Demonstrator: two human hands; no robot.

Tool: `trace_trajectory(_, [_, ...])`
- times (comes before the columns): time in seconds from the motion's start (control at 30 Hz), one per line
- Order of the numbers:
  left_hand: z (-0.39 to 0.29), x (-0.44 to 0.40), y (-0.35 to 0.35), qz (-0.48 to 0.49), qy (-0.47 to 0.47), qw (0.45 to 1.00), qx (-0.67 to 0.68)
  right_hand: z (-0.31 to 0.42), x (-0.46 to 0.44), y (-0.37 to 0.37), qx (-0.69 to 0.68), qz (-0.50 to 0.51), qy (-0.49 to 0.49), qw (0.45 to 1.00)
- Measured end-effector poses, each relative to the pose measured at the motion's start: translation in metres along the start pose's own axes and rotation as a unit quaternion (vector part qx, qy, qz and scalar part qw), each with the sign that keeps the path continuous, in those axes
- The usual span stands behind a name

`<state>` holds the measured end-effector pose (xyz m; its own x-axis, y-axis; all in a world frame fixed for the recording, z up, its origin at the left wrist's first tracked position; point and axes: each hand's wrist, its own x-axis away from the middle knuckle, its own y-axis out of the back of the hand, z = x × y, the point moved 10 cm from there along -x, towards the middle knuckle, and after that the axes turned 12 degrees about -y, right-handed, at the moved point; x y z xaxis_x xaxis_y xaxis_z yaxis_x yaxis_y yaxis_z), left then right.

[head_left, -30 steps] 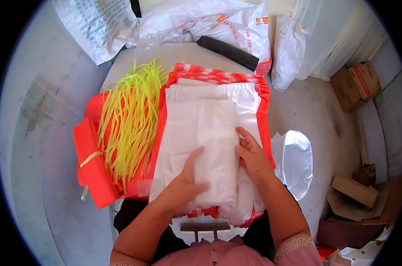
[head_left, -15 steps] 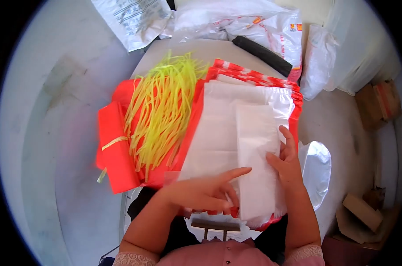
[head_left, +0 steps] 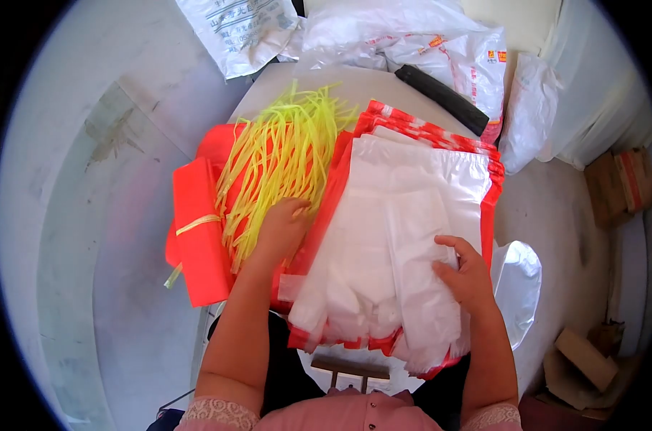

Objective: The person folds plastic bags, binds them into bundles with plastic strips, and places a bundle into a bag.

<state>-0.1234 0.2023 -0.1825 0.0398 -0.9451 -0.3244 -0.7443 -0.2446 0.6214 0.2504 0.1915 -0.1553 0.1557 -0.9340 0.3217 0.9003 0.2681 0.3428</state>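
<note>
A stack of white plastic bags (head_left: 365, 208) lies over red printed bags (head_left: 426, 129). On the right part of the stack is a white plastic bag folded into a long strip (head_left: 421, 287). My right hand (head_left: 470, 276) rests at its right edge, thumb and forefinger apart. My left hand (head_left: 281, 230) is at the lower right of a bundle of yellow plastic ties (head_left: 279, 158), with its fingers curled among them. Whether a tie is between those fingers is hidden.
Left of the ties lies a folded red bundle (head_left: 200, 244) with a yellow tie around it. A black roll (head_left: 441, 99) and white printed sacks (head_left: 405, 36) are at the back. Cardboard boxes (head_left: 585, 366) stand on the floor to the right.
My left hand has moved from the folded bag up and left to the yellow ties. My right hand stays at the bag's right side. The folded bag looks looser and more crumpled.
</note>
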Motion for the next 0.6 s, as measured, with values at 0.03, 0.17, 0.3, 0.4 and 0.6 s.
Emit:
trace_trajectory(0.03, [0.004,-0.004,-0.008,0.017,-0.007,1.000,-0.026,0.001,0.000,0.000,0.015,-0.003,0.007,1.000])
trace_trajectory(0.17, [-0.003,-0.012,-0.016,0.016,-0.038,0.993,-0.110,0.003,0.000,0.002,0.032,-0.006,0.009,0.999])
trace_trajectory(0.3, [0.006,-0.016,-0.025,0.040,-0.042,0.987,-0.148,-0.006,-0.003,0.000,-0.021,0.021,-0.010,1.000])
trace_trajectory(0.4, [-0.001,-0.022,-0.012,0.034,0.009,0.991,-0.126,0.007,-0.001,0.001,-0.142,0.005,-0.007,0.990])
trace_trajectory(0.6, [-0.023,-0.009,0.004,-0.072,0.156,0.903,0.394,-0.008,-0.002,-0.016,-0.467,0.113,-0.106,0.871])
